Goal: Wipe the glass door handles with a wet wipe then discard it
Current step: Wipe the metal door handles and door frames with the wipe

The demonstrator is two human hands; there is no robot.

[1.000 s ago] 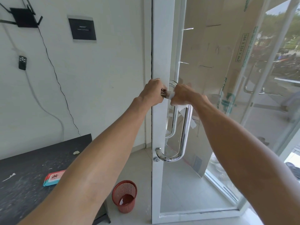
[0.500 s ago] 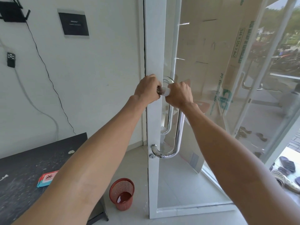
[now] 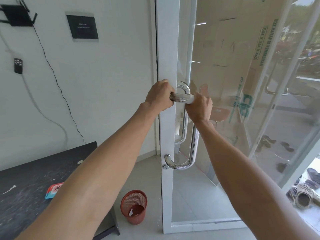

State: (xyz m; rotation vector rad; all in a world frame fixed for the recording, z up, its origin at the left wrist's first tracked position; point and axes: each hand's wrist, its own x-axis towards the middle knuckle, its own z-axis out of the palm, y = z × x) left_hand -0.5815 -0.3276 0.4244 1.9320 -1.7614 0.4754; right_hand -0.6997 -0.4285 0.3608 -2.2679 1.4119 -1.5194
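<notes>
A chrome D-shaped door handle [image 3: 194, 146] is mounted on the white-framed glass door [image 3: 167, 49]. My left hand [image 3: 160, 97] grips the handle's top horizontal arm close to the frame. My right hand [image 3: 199, 108] is curled round the handle's upper bend, and a white wet wipe [image 3: 191, 100] shows between its fingers and the metal. A second handle [image 3: 184, 118] sits on the far side of the glass. The bare chrome stretch between my hands is shiny.
A red mesh waste basket [image 3: 134, 206] stands on the floor left of the door. A black table [image 3: 26, 187] at lower left carries a pack of wipes [image 3: 53, 190]. Cardboard leans behind the glass. Shoes lie outside at right.
My right hand has slid to the right along the handle's top arm with the wipe, uncovering more chrome between the hands. The left hand keeps its grip.
</notes>
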